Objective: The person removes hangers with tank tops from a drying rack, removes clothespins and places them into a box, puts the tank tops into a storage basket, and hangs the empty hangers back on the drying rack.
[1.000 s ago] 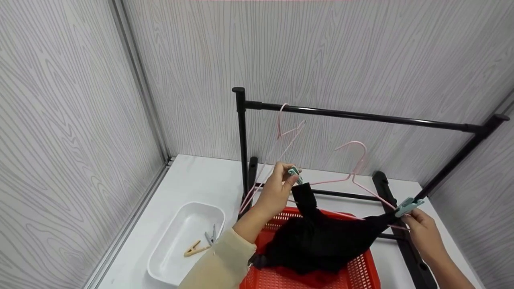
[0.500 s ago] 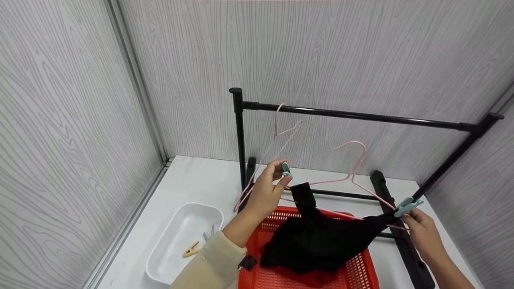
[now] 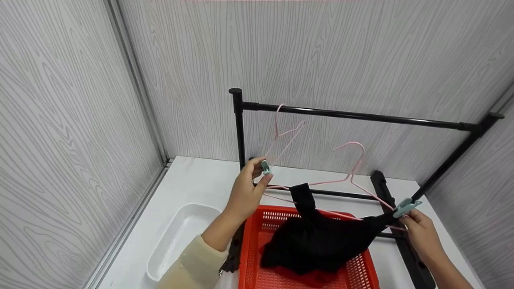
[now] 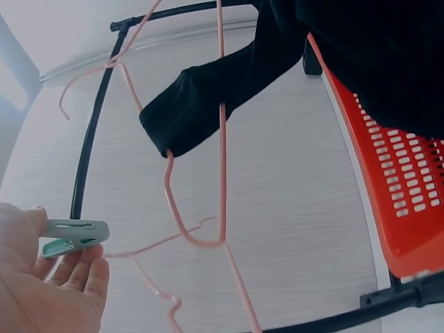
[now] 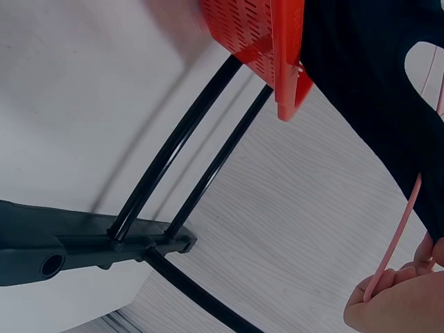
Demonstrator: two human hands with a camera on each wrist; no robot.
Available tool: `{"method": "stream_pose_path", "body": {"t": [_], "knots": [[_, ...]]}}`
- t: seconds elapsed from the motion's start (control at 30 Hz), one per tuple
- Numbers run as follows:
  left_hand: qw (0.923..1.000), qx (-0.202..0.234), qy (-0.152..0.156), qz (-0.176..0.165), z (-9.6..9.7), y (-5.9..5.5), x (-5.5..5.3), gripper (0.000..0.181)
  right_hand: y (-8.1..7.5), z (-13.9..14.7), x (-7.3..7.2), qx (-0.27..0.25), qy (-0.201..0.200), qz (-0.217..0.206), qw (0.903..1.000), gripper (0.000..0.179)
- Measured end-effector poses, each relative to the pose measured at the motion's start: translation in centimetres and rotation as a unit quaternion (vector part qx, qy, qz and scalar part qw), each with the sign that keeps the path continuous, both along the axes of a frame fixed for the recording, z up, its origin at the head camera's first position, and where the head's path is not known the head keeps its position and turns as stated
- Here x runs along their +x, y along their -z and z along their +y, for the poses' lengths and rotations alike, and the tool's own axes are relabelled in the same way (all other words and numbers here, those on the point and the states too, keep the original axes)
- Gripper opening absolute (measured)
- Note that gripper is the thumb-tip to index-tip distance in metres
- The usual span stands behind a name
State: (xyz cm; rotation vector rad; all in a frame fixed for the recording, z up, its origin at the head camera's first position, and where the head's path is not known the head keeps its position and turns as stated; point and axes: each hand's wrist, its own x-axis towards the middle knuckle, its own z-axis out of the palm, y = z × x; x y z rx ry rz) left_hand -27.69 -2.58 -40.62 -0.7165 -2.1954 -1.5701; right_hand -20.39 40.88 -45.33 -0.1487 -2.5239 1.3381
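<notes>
My left hand (image 3: 243,196) pinches a pale green clothespin (image 3: 266,167) between thumb and fingers, left of the black garment (image 3: 321,245) and apart from it. The garment's near strap (image 4: 194,104) is looped over the left end of a pink clothes hanger (image 3: 356,170); no clothespin sits on that strap. At the hanger's other end, a second green clothespin (image 3: 406,208) clips the other strap. There my right hand (image 3: 423,233) grips the hanger's end; in the right wrist view its fingers (image 5: 388,284) curl round the pink wire.
Under the garment stands a red perforated basket (image 3: 249,245). A white tray (image 3: 160,245) lies to the left, partly behind my sleeve. Behind rises a black rack (image 3: 361,115), with another pink hanger (image 3: 277,124) hooked on its bar.
My left hand has drawn the clothespin off the left strap and moved leftward with it. My sleeve now hides the clothespins in the white tray. The right hand stays almost still.
</notes>
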Motion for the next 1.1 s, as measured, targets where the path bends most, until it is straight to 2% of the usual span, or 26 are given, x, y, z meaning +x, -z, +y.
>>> {"method": "stream_pose_path", "body": {"t": [0.4,0.6,0.83,0.97,1.1], "knots": [[0.997,-0.02,-0.073,0.018,-5.8,1.3,-0.5,0.049,0.2,0.2,0.0,0.008,0.008,-0.021,0.9997,0.023],[0.9949,-0.032,-0.096,0.001,-8.3,3.2,-0.5,0.047,0.5,0.2,-0.2,0.0,0.009,-0.02,0.9998,0.021],[0.99,-0.08,-0.109,-0.041,-10.6,5.7,-0.5,0.049,0.4,0.1,-0.1,0.005,0.016,-0.019,0.9997,0.02],[0.9853,-0.107,-0.103,-0.085,-12.1,7.1,-0.8,0.048,0.3,0.2,0.0,0.01,0.017,-0.017,0.9997,0.019],[0.9775,-0.135,-0.091,-0.133,-13.4,8.8,-1.1,0.047,0.4,0.3,0.0,0.01,0.016,-0.016,0.9997,0.019]]}}
